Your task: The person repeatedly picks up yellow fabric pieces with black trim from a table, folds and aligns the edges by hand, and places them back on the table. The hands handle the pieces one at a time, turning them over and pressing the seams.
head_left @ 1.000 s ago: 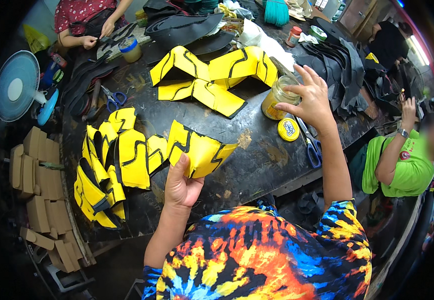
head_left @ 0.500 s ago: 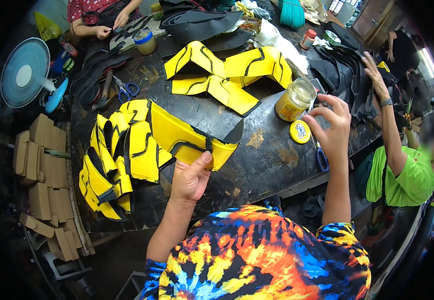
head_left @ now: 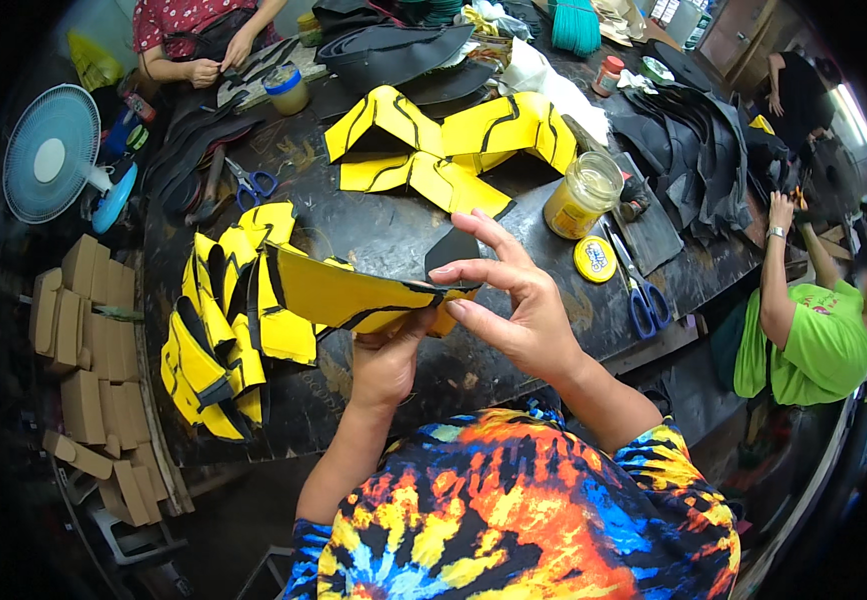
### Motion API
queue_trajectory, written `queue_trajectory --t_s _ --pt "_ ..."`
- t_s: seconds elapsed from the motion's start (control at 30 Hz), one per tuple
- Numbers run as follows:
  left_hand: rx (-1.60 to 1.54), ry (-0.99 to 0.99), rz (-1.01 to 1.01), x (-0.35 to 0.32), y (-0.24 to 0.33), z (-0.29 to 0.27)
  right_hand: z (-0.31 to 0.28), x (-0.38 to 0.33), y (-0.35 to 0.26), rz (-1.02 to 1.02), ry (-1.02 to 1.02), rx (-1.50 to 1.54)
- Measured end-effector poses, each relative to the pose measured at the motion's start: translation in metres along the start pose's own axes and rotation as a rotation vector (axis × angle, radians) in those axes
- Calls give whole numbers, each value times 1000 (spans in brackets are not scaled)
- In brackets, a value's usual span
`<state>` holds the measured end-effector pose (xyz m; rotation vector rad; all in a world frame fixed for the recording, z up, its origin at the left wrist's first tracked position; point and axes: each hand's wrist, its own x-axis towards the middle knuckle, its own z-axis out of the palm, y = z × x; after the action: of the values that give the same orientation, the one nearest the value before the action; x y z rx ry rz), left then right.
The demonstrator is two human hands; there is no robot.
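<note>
Dark desk (head_left: 594, 318): uncapped glass jar (head_left: 582, 200) beyond right hand (head_left: 534, 318) | left hand (head_left: 386, 368) grasps yellow panel (head_left: 339, 288) underneath, likely steadying it | right fingertips at panel's end, pinch unclear

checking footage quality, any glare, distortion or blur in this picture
In the head view, the black table bows along its edge inside dark borders; same view, the light tube at upper right glares; same view, the held yellow piece looks fairly sharp.
</note>
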<state>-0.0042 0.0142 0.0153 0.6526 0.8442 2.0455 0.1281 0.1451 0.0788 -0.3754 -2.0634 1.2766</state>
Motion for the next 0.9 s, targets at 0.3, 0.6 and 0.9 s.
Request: queue_trajectory --t_s 0.3,0.6,0.9 --pt "33 -56 2 3 0 3 -12 6 -15 137 -103 318" --pt "-6 -82 10 11 6 -6 -55 6 -25 -358 -225 892" --pt "163 -270 22 15 20 -7 -34 25 -7 -180 -359 -146"
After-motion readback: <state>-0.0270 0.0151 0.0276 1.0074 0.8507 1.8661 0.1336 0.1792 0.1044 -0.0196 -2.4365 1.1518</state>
